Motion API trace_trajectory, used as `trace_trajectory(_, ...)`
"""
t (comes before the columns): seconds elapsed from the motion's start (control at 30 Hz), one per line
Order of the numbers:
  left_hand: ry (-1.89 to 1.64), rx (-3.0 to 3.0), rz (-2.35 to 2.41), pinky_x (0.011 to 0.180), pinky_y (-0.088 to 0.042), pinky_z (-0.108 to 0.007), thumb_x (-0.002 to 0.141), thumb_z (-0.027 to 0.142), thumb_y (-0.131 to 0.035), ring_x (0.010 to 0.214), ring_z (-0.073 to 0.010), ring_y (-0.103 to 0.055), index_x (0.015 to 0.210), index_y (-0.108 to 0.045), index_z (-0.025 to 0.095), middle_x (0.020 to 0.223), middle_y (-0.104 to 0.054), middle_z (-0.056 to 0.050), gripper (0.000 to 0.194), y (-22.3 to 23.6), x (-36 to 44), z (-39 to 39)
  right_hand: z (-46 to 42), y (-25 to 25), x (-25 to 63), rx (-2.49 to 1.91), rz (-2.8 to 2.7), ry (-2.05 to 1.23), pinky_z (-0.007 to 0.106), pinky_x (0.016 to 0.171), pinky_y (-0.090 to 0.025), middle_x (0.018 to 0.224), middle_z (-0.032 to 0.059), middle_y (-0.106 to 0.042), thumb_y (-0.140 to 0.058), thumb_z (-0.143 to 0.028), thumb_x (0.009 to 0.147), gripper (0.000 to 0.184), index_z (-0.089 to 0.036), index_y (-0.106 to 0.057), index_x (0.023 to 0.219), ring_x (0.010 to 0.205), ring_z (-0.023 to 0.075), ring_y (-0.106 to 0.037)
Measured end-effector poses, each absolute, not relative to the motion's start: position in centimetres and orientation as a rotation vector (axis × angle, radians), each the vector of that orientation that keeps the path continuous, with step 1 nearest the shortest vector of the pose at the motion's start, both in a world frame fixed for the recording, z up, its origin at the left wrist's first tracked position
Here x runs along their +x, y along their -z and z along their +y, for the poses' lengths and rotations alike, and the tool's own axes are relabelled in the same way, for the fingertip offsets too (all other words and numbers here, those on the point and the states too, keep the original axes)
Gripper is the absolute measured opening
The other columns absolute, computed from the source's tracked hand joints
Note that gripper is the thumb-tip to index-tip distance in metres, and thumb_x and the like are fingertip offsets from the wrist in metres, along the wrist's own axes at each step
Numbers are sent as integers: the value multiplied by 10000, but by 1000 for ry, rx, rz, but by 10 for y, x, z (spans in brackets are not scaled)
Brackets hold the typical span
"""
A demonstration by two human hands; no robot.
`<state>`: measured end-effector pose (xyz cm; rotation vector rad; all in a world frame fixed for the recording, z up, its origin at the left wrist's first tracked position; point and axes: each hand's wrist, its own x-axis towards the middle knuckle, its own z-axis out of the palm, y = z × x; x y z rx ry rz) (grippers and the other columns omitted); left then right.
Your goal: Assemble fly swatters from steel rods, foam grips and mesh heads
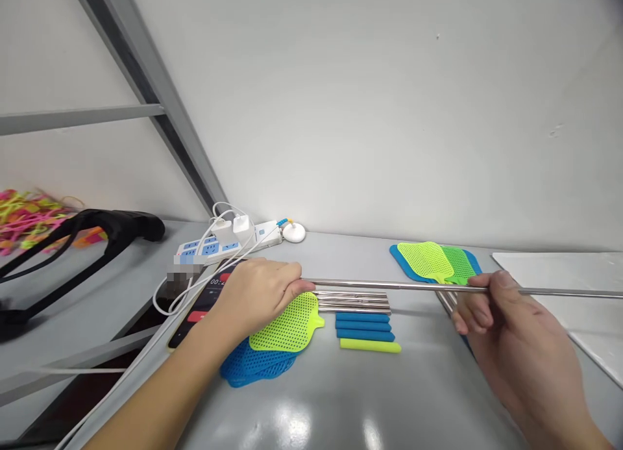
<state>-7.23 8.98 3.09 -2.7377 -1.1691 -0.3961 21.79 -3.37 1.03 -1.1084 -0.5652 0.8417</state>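
Note:
My left hand (260,291) pinches the left end of a long thin metal rod (389,285) that runs level above the table. My right hand (501,320) is closed round the same rod further right, and the rod extends past it to the frame's right edge. Under my left hand lie loose swatter heads, a yellow-green one (287,323) on top of blue ones (248,365). Short metal tubes (353,301) lie between my hands, with blue handle sleeves (363,326) and one yellow-green sleeve (370,346) in front of them.
Finished swatters in yellow-green, green and blue (435,262) lie at the back right. A white board (564,268) sits at the right. A power strip (228,242) with chargers and a phone (204,300) lie left of my left hand. A black frame (82,242) stands on the left.

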Motion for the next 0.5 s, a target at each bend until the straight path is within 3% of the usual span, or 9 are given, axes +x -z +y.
trace_trajectory(0.17, 391, -2700, -1146, 668, -349, -335, 983, 473, -380, 684, -211, -529, 706, -551, 201, 688, -595, -21, 425, -27, -69, 92, -25, -12, 227, -1047, -451, -824, 234, 467, -401, 597, -58, -308, -648, -423, 875, 211, -215, -657, 840, 537, 99, -300)
trace_trajectory(0.23, 506, -2639, -1127, 808, -382, -405, 959, 454, -456, 846, -253, -551, 828, -593, 184, 864, -645, -70, 330, -22, -63, 87, -22, -13, 233, -1008, -412, -788, 223, 478, -399, 590, -62, -296, -642, -402, 884, 199, -214, -639, 820, 538, 96, -286)
trace_trajectory(0.33, 843, -2525, -1030, 988, -315, -517, 919, 367, -536, 1036, -294, -517, 1081, -594, 178, 1110, -629, -133, 255, -14, -54, 71, -20, -15, 239, -982, -395, -742, 215, 496, -402, 592, -60, -304, -636, -387, 892, 195, -210, -629, 811, 548, 94, -290)
trace_trajectory(0.4, 1018, -2574, -840, 992, -314, -514, 895, 308, -548, 993, -267, -538, 1092, -592, 219, 1078, -645, -109, 220, -10, -48, 56, -21, -16, 237, -982, -403, -751, 217, 499, -405, 597, -58, -311, -630, -392, 896, 197, -214, -627, 813, 551, 95, -304)
trace_trajectory(0.5, 1039, -2997, -586, 760, -398, -367, 907, 309, -494, 751, -192, -536, 932, -603, 227, 840, -650, -43, 138, -5, -39, 35, -25, -16, 227, -1003, -436, -792, 229, 487, -415, 592, -53, -331, -622, -416, 894, 214, -220, -628, 808, 546, 100, -330)
